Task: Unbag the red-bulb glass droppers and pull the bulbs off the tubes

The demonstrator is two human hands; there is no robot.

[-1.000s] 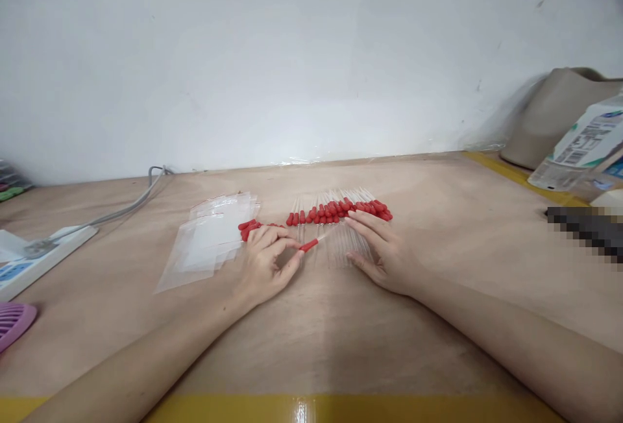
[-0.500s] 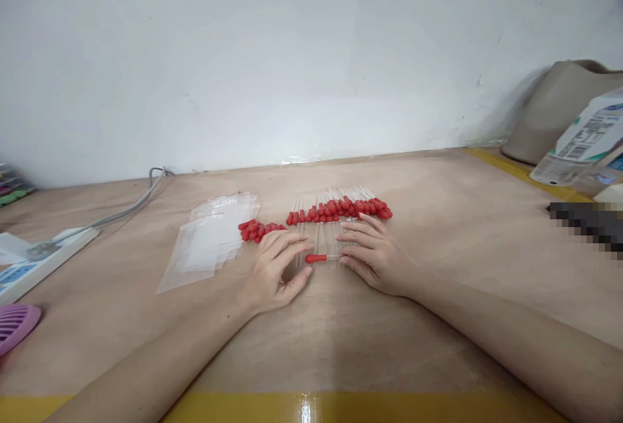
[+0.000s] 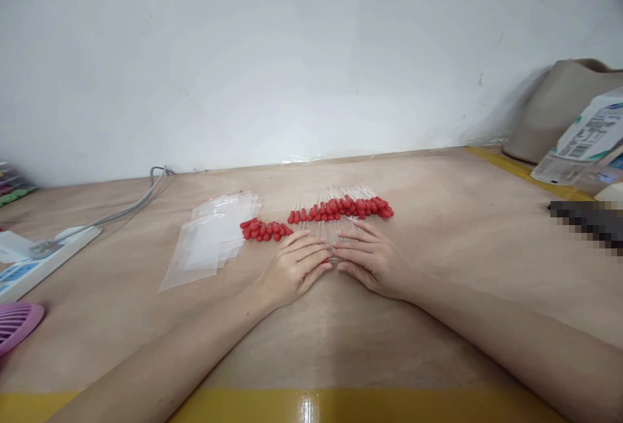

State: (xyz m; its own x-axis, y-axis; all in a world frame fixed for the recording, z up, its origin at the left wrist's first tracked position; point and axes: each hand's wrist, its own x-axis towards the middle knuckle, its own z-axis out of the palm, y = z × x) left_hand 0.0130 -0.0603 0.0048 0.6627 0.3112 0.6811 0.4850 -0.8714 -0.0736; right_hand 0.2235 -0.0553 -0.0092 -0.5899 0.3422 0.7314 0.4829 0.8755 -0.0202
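My left hand (image 3: 296, 268) is closed on the red bulb of a dropper (image 3: 326, 261) that lies crosswise; most of the bulb is hidden by the fingers. Facing it, my right hand (image 3: 374, 258) pinches around that dropper's clear tube, with its fingertips almost meeting the left ones. Just beyond both hands, a row of droppers with red bulbs (image 3: 335, 209) lies on the table, thin clear tubes pointing away. More clear tubes show partly under my fingers. A smaller cluster of red bulbs (image 3: 265, 231) sits left of the row, beside my left hand.
Overlapping clear plastic bags (image 3: 204, 238) lie to the left. Farther left are a power strip (image 3: 58, 257) with a grey cable and a purple slatted object (image 3: 19, 327). A beige container (image 3: 540, 115) and a labelled clear package (image 3: 579, 144) stand at the right by the wall.
My left hand has moved right and closed over the red bulb, which showed uncovered between the hands before. My right hand has shifted slightly left, bringing the fingertips together.
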